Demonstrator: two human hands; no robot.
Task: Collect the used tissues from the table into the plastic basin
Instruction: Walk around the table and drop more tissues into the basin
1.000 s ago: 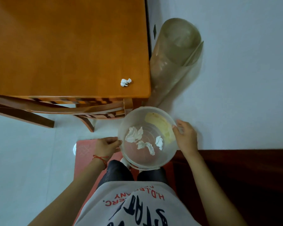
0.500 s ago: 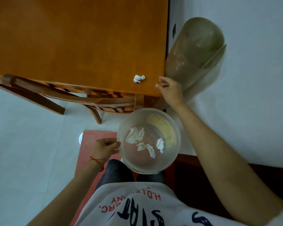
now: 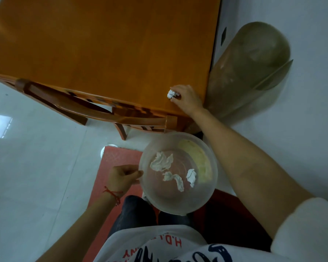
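Gripping the near-left rim of the translucent plastic basin (image 3: 178, 173), the left hand (image 3: 121, 176) has thumb and fingers pinched on its edge. Three crumpled tissues (image 3: 161, 161) lie inside the basin beside a yellowish patch (image 3: 199, 159). Farther out, the right hand (image 3: 186, 97) rests on the wooden table (image 3: 106, 44), fingertips closed on a small white tissue wad (image 3: 171, 94) near the table's corner.
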